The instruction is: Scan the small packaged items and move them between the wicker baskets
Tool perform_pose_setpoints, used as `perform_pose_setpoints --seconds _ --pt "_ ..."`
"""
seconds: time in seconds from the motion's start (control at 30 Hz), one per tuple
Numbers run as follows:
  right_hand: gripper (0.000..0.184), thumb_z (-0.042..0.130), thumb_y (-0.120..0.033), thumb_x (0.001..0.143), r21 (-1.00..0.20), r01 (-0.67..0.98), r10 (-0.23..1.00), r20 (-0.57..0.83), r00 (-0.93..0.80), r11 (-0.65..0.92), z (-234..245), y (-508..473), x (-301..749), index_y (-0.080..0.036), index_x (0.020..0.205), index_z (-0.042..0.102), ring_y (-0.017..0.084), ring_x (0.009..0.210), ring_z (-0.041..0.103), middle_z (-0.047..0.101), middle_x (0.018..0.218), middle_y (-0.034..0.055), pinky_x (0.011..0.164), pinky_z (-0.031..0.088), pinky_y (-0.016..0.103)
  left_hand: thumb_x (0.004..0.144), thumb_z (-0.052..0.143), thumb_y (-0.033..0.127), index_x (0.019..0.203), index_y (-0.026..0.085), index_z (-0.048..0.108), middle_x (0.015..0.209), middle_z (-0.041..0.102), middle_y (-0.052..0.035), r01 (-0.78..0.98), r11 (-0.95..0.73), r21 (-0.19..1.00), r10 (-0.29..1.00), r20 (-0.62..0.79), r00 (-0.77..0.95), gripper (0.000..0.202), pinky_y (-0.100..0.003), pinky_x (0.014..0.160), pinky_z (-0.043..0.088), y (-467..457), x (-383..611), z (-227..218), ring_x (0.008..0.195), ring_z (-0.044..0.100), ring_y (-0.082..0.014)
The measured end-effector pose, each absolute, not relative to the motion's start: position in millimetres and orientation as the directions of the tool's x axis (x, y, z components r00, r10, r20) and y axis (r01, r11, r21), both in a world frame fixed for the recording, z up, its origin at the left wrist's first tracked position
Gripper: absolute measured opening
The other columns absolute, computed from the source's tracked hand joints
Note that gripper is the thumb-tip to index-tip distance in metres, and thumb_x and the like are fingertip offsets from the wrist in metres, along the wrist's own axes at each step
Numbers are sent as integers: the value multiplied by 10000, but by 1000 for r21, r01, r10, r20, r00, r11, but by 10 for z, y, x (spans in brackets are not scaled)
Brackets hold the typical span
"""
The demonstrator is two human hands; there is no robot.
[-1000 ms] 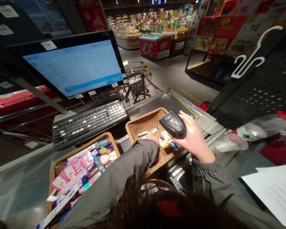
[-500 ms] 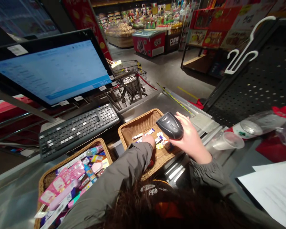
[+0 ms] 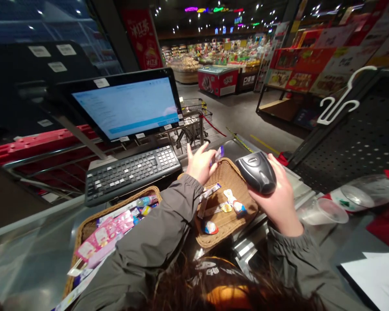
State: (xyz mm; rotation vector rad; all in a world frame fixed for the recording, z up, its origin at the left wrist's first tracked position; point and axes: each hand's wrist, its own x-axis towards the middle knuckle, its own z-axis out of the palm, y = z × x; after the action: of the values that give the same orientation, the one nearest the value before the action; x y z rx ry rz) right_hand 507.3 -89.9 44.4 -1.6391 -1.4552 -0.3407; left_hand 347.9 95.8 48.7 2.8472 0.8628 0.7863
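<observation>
My left hand (image 3: 201, 165) pinches a small purple-and-white packet (image 3: 219, 153) above the back rim of a wicker basket (image 3: 210, 239). Its thumb and fingertips are closed on the packet, the other fingers raised. In my right hand (image 3: 280, 196) is a black barcode scanner (image 3: 257, 172), held over the basket's right side with its front toward the packet. Inside the basket lie several small items, among them a blue-and-white wrapped sweet (image 3: 239, 208), a round red-and-blue one (image 3: 210, 227) and thin white-and-purple sticks (image 3: 214, 190).
A fuller wicker basket (image 3: 78, 237) with pink packages (image 3: 108, 233) stands at the left, partly behind my left sleeve. Behind it are a keyboard (image 3: 132, 170) and a monitor (image 3: 129, 106). Clear plastic cups (image 3: 327, 211) and papers (image 3: 376, 274) lie at the right.
My left hand has risen out of the basket with the small packet in it. The scanner stays in my right hand. The camera view has tilted up and turned left.
</observation>
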Motion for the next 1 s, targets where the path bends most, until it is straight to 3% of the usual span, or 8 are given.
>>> perform_pose_setpoints --seconds 0.17,0.33,0.4,0.47,0.6,0.83,1.0 --pt "712 718 -414 774 -366 911 623 762 178 187 552 -873 4845 -201 1398 448 422 1394 398 542 1347 177 1132 345 651 926 578 298 1100 274 666 1049 732 -42 559 -827 59 463 634 619 197 -679 1174 -69 932 2973 743 1309 502 -279" --pt "622 680 -345 783 -354 908 678 726 115 226 643 -830 4495 -234 1358 472 428 1412 370 544 1333 158 1124 314 697 908 603 283 1029 282 705 937 718 -35 643 -766 -24 457 684 569 158 -671 1182 -40 839 2517 881 1220 558 -276" --pt "602 669 -321 776 -353 905 704 704 90 237 669 -808 4335 -249 1342 478 431 1421 355 523 1361 157 1118 300 716 921 575 271 999 286 714 990 721 -41 667 -743 -47 450 703 551 160 -662 1185 -60 798 2346 923 1260 542 -278" --pt "578 662 -306 766 -346 901 720 692 57 261 693 -784 4182 -256 1317 493 431 1425 348 518 1368 156 1119 292 720 928 555 261 965 281 717 1176 699 -56 683 -728 -66 435 725 534 168 -656 1185 -85 764 2178 959 1364 462 -292" --pt "560 661 -316 759 -326 896 735 679 0 301 743 -742 3895 -244 1292 504 436 1425 342 530 1361 160 1126 275 717 923 537 218 916 250 706 1499 500 -54 696 -711 -99 418 736 533 172 -667 1179 -105 707 1854 1039 1489 273 -306" --pt "537 649 -315 766 -281 873 725 679 -113 399 804 -713 3469 -233 1280 517 428 1437 327 523 1376 164 1125 273 714 892 563 205 788 220 687 1504 489 -47 728 -666 -162 423 722 547 162 -685 1180 -86 672 1278 1164 1491 260 -314" --pt "537 648 -247 725 -262 847 733 649 -201 463 809 -674 3261 -213 1250 541 424 1443 312 528 1377 172 1118 276 719 863 596 197 737 212 690 1468 532 -60 761 -633 -145 459 720 520 157 -699 1178 -67 660 924 1198 1475 296 -330"
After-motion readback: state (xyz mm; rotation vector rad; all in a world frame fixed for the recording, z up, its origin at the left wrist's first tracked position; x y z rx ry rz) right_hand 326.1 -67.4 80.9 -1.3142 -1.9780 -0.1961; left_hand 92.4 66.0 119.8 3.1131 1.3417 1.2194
